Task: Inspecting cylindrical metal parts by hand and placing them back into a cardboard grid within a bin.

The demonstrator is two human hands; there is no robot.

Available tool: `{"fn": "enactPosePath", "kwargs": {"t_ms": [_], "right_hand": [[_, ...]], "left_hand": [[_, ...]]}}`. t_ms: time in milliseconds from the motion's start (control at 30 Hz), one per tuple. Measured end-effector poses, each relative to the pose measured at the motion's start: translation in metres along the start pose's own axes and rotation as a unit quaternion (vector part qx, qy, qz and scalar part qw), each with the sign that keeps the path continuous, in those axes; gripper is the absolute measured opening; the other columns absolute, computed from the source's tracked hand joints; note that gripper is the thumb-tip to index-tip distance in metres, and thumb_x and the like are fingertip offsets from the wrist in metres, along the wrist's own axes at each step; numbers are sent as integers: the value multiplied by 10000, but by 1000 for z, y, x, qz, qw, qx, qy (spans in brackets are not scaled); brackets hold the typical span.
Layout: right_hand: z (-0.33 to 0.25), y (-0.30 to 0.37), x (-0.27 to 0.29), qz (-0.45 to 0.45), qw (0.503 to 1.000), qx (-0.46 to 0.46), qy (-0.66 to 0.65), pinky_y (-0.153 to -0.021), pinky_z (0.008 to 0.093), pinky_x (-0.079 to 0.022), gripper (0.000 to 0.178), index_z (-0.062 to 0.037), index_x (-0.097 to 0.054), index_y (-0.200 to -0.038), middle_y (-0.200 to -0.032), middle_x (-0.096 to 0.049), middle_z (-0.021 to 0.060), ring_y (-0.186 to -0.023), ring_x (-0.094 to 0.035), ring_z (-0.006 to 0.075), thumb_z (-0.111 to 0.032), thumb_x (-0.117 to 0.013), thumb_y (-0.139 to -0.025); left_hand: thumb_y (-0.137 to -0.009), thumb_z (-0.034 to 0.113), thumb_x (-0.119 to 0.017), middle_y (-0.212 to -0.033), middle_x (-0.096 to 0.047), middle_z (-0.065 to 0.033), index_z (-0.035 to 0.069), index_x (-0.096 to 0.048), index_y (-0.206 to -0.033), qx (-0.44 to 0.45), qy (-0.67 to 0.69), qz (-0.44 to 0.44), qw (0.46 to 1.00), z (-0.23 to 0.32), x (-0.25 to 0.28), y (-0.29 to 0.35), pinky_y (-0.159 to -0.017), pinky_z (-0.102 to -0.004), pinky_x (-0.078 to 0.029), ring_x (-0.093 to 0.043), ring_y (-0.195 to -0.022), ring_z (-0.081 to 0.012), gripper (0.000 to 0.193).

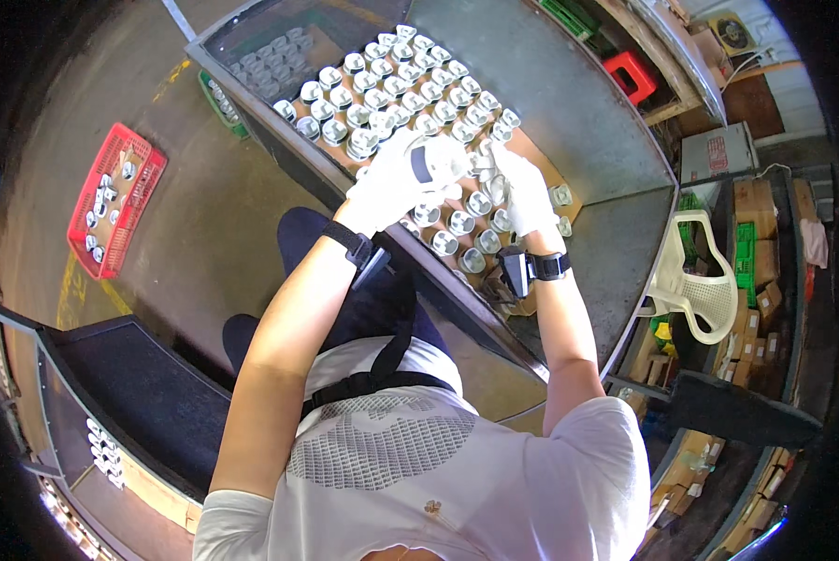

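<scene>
My left hand (384, 190), in a white glove, is closed around a silvery piston (443, 159) with a dark patch on its side. It holds the piston above the rows on the workbench. My right hand (526, 194), also gloved, is to the right with its fingers curled down against another piston (495, 191); its fingertips are partly hidden. Many more pistons (375, 98) stand upright in rows on a brown cardboard sheet (543, 166). Several others stand near the bench's front edge, below my hands.
The metal workbench (616, 248) has a raised front edge and a tall back panel (531, 75). At left on the floor, a red basket (148, 173) holds several pistons. A green crate (221, 107) is beside the bench. A white plastic chair (704, 290) and shelves with boxes are at right.
</scene>
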State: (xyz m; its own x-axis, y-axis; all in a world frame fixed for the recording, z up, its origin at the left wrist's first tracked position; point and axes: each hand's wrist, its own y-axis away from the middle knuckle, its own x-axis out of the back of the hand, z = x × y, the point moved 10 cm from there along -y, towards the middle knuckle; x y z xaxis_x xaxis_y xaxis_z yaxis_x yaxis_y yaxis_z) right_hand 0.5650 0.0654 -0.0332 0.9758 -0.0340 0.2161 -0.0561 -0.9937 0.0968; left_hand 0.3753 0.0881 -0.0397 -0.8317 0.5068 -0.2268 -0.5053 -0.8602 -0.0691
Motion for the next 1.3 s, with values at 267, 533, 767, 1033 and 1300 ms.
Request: {"fn": "enactPosePath", "kwargs": {"t_ms": [267,533,767,1033,1300], "right_hand": [[-15,-5,-10,-24,993,63,93,-888,319,-489,346,-4,-658,-1217,-1075,-693,100,-986,-628,175,-238,-498,-1020],[-23,-1,-43,-84,920,216,315,-910,423,-491,428,-123,-612,-1326,-1252,-614,169,-1043,-613,348,-94,-515,-910],[44,2,-44,-131,972,-193,39,-598,224,-416,340,-51,-684,-1034,-828,-641,-2,-668,-552,63,-366,-561,-1007],[85,31,-85,-211,864,-303,-344,-471,196,-407,171,-73,-632,-1097,-807,-599,-13,-607,-541,70,-198,-574,-995],[123,5,-43,-288,924,-13,250,-785,309,-525,348,-57,-652,-1168,-1006,-700,52,-889,-643,154,-258,-681,-886]], "left_hand": [[-744,121,-856,-1260,-590,-133,-9,-447,-1338,-52,-52,43,996,15,3,4,-1022,-344,-472,-572,-1182,-210,733],[-868,148,-704,-1263,-589,-178,5,-539,-1318,-167,-458,69,871,23,6,2,-1008,-380,-460,-586,-1147,-283,500],[-992,141,-514,-1273,-608,-153,25,-501,-1389,-14,-90,100,991,-6,12,5,-1025,-374,-445,-575,-1186,-256,414],[-951,104,-567,-1274,-604,-84,35,-503,-1420,75,-124,91,985,-13,-14,4,-946,-272,-469,-589,-1084,-136,478],[-890,100,-629,-1167,-672,-173,60,-593,-1338,-42,-353,71,932,-14,-19,0,-923,-388,-508,-633,-1078,-310,452]]}}
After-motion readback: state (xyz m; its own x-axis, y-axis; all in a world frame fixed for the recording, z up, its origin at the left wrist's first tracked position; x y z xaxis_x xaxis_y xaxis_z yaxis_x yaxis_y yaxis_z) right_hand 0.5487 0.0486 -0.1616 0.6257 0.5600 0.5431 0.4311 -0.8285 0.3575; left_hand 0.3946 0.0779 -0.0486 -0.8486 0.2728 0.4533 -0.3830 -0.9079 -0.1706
